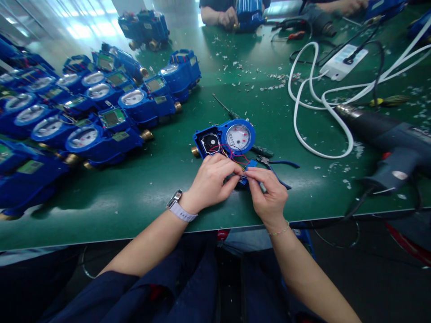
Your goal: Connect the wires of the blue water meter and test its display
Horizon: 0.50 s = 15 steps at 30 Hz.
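A blue water meter [238, 136] with a round dial and an opened square compartment lies on the green table in front of me. Red, yellow and dark wires [232, 152] run from that compartment toward my fingers. My left hand [215, 177] is pinched at the wire ends, thumb against forefinger. Facing it, my right hand [267, 190] pinches at the same spot, fingertips nearly touching the left ones. A small blue part [251, 165] shows just above the fingertips. The exact wire ends are too small to make out.
Many blue water meters [131, 96] crowd the left side. Cutting pliers [278, 162] and screwdrivers [222, 105] lie close around the meter. At right are a heat gun [393, 148], a white power strip [343, 62] and its looped cable. A co-worker's hand [228, 18] shows across the table.
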Motion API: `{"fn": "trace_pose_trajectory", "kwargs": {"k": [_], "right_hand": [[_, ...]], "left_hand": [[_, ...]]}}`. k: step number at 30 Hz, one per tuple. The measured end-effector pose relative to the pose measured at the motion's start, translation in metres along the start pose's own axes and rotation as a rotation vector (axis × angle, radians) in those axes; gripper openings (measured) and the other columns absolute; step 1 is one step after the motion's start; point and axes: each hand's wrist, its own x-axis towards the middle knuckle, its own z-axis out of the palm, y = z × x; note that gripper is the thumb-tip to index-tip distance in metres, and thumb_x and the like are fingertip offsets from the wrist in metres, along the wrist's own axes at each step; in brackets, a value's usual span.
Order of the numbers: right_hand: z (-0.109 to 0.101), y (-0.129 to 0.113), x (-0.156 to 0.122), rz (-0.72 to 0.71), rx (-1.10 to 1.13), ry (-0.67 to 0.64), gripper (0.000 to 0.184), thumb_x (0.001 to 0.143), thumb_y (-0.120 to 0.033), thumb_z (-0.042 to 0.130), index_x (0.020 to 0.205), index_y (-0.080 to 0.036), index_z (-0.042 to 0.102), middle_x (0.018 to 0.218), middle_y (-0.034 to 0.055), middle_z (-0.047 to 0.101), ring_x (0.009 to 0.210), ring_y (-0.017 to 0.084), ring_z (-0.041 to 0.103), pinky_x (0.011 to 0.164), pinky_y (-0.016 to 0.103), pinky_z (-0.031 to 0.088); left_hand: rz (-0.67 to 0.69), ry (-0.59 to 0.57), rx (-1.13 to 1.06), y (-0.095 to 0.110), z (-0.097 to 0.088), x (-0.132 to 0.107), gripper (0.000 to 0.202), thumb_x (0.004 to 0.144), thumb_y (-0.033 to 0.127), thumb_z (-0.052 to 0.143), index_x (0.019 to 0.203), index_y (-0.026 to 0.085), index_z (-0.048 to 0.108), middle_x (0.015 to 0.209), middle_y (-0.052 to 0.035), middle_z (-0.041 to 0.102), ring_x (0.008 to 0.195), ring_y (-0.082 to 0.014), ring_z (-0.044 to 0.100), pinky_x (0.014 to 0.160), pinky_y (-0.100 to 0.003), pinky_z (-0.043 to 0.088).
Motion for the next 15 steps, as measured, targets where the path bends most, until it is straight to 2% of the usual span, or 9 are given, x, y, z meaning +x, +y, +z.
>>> {"fn": "trace_pose_trajectory", "kwargs": {"k": [5,11,15], "right_hand": [[0.0004,-0.0010,0.0016,0.003,-0.020,0.003,0.015,0.091,-0.012,0.060,0.095,-0.023,0.069,0.093,0.0034,0.071,0.091,0.022,0.068,0.083,0.040,0.056],[0.0019,-0.0032,0.0020,0.014,-0.022,0.001,0.010,0.090,-0.014,0.062,0.092,-0.023,0.067,0.090,0.0033,0.070,0.091,0.022,0.067,0.083,0.040,0.055],[0.0021,-0.0034,0.0017,0.011,-0.007,-0.018,0.014,0.090,-0.010,0.058,0.093,-0.022,0.065,0.091,0.0035,0.069,0.093,0.021,0.066,0.085,0.040,0.054]], "left_hand": [[-0.039,0.025,-0.073,-0.0017,0.0000,-0.0003,0.011,0.090,0.025,0.058,0.083,0.020,0.065,0.080,-0.0003,0.071,0.082,-0.0183,0.059,0.078,-0.034,0.041],[-0.046,0.042,-0.053,-0.0010,0.0019,0.0009,0.013,0.089,0.027,0.059,0.081,0.021,0.068,0.072,-0.0002,0.067,0.076,-0.0184,0.057,0.073,-0.034,0.038],[-0.056,0.052,-0.055,-0.0007,0.0030,0.0006,0.012,0.089,0.025,0.059,0.082,0.021,0.067,0.071,0.0005,0.066,0.075,-0.0181,0.056,0.074,-0.034,0.038]]}}
